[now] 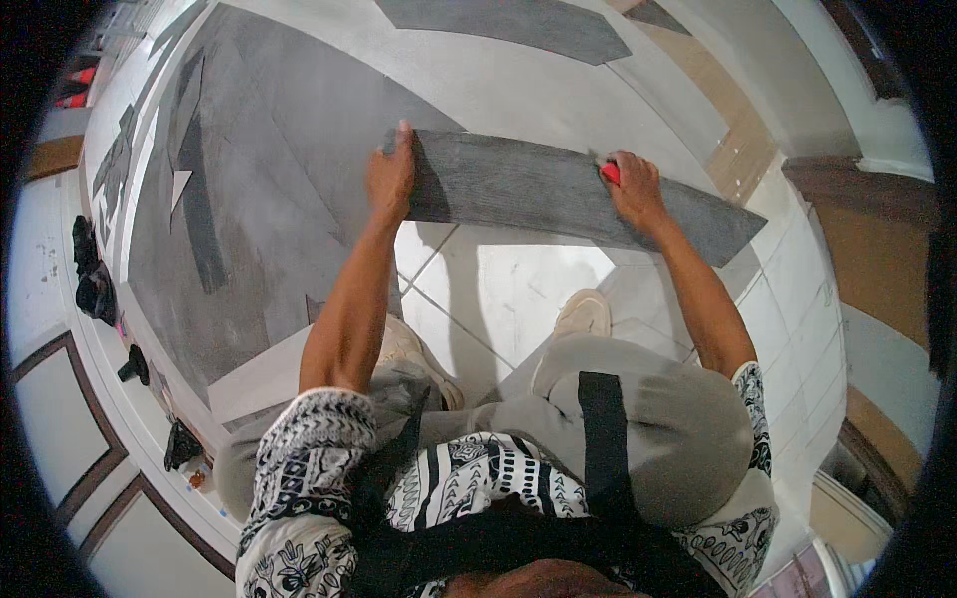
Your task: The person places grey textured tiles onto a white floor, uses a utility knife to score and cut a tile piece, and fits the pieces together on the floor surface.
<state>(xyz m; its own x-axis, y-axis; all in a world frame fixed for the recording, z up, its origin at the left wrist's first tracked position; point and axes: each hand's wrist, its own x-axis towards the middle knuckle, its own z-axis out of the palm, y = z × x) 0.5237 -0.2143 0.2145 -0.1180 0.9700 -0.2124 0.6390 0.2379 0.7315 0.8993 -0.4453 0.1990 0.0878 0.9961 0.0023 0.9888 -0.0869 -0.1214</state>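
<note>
A long grey wood-grain plank (pixel 508 179) lies crosswise in front of me, its right end tapering to a point. My left hand (pixel 390 177) grips it near its left end, thumb extended upward along the surface. My right hand (pixel 636 191) is closed on a red-handled cutter (pixel 610 171) at the plank's far edge, right of middle; its blade is hard to make out. Beyond the plank and to the left lies a broad grey layer of flooring (pixel 269 120). White square tiles (pixel 508 279) show between the plank and my feet.
Another grey plank (pixel 498 25) lies at the top, near a pale wood strip (pixel 733 120). Grey offcuts (pixel 115 159) lie at the far left, above several small black items (pixel 95 289) along a panelled white surface (pixel 55 429). A brown cardboard piece (pixel 872 259) is at the right.
</note>
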